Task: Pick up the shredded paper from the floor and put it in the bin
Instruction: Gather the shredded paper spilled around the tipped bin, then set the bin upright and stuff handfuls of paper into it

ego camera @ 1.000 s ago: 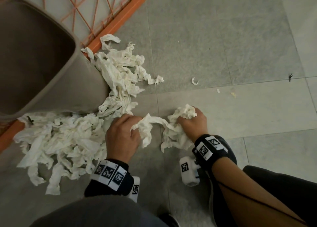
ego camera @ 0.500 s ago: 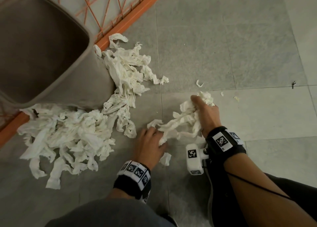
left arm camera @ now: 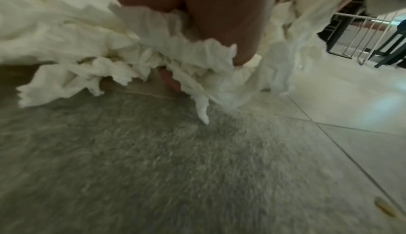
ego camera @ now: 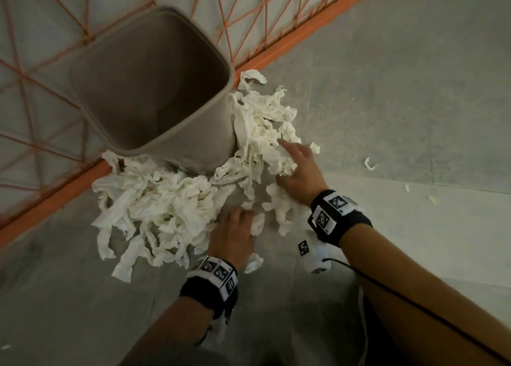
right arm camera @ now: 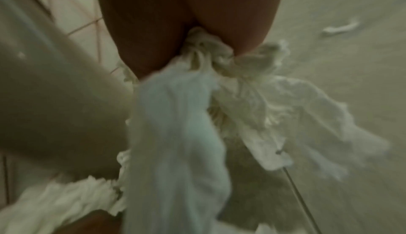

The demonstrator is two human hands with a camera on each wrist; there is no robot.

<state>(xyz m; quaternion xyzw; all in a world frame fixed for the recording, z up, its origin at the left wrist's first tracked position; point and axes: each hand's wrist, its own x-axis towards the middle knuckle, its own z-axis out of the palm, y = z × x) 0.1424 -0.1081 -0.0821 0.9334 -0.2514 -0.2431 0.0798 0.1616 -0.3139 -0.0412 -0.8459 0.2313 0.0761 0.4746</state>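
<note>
A grey bin (ego camera: 154,89) stands on the floor (ego camera: 387,102) against an orange rail (ego camera: 290,37) with a lattice above it. Shredded paper (ego camera: 154,208) lies heaped on the floor around the bin's near and right sides, touching its wall; none shows inside the bin.

The left hand (ego camera: 232,237) lies low on the heap's near right edge, knuckles up. In the left wrist view its fingers (left arm camera: 219,25) curl down into a bunch of strips, so its grip is on paper. The right hand (ego camera: 301,172) lies on the paper just right of the bin, forefinger stretched toward the bin. In the blurred right wrist view strips bunch between its fingers (right arm camera: 153,38) and hang below them, so its grip also holds paper.

A few loose scraps (ego camera: 370,163) lie on the floor well to the right of the heap. Both wrists wear black bands (ego camera: 336,213) with square printed markers.
</note>
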